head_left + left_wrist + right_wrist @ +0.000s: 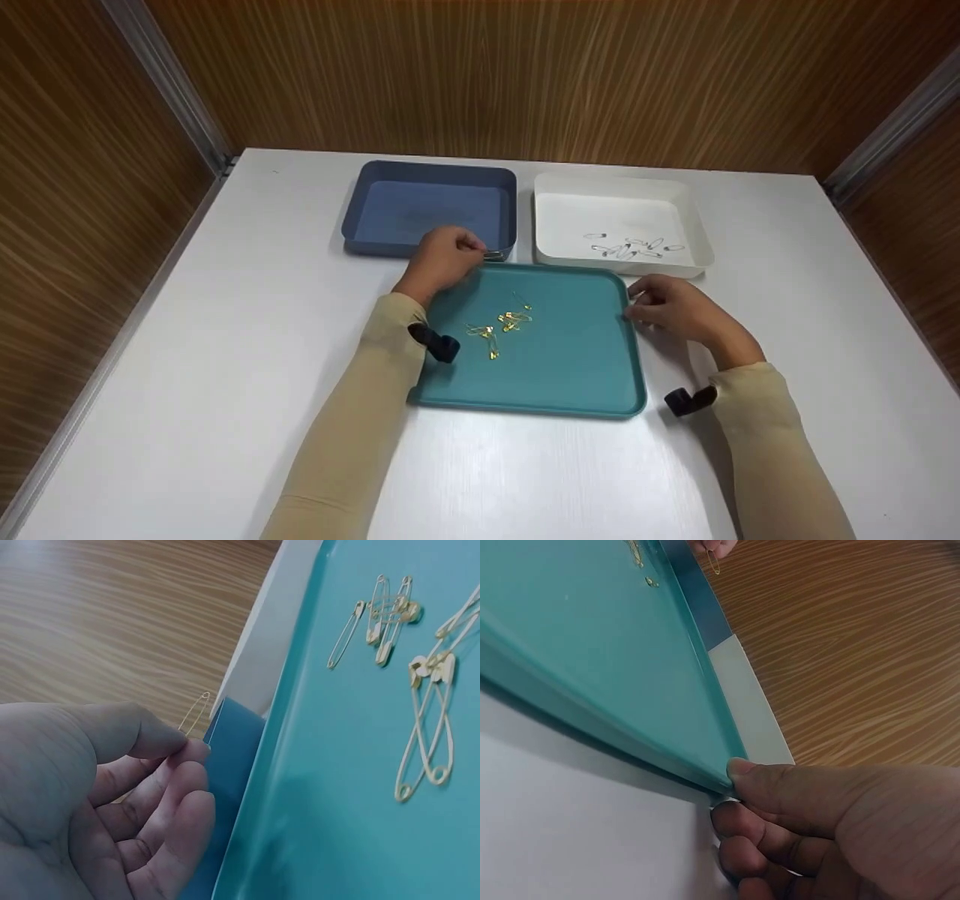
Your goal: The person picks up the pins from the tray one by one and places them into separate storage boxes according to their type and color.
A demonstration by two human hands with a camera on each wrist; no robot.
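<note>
Beige sleeves reach in from the near edge of the white tabletop (225, 360), each wrist carrying a dark strap. On the left, the left hand (442, 259) hovers over the far left corner of the teal tray (570, 367), fingers curled, with thumb and fingertip pinching a gold safety pin (194, 713) right at the near wall of the blue bin (360, 217). The head view barely shows that pin; the left wrist view shows it plainly, sticking up from the pinch beside the bin's edge. More gold safety pins (504, 324) lie loose in the middle of the tray. To the right, the white bin (697, 232) stands just beside the blue one and holds a cluster of silver safety pins (634, 247). The right hand (675, 307) rests at the tray's right rim; the right wrist view shows its thumb pressed on the rim and fingers curled under it, gripping the tray.
</note>
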